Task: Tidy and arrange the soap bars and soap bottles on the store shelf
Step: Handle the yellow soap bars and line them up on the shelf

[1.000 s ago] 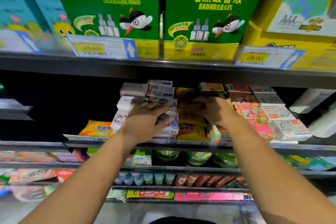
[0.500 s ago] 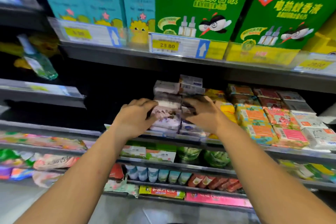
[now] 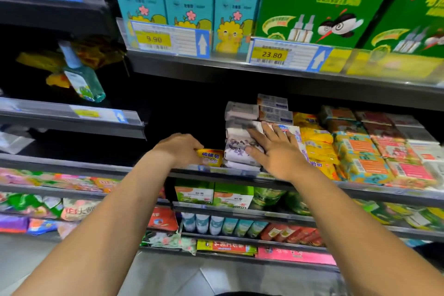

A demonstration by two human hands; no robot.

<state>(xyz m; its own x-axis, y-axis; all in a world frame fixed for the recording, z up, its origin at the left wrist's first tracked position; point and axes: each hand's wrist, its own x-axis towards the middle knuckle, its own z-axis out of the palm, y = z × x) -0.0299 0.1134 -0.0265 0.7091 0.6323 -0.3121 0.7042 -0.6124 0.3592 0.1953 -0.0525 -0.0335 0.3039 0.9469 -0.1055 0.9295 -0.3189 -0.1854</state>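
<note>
Left of the yellow soap bar (image 3: 211, 157) the shelf (image 3: 84, 163) runs dark and open toward the back, with room for a hand to reach in. To its right the stack of lavender soap bars (image 3: 236, 149) and the yellow packs (image 3: 317, 142) stand pressed tight together. The upper shelf (image 3: 216, 67) caps the opening overhead.

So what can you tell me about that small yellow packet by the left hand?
The yellow soap packet is a small, glossy wrapped bar with printed characters on its front. It lies at the front edge of the shelf. Its left end is held by the left hand, and its right end is beside the white-and-purple soap stack.
</note>
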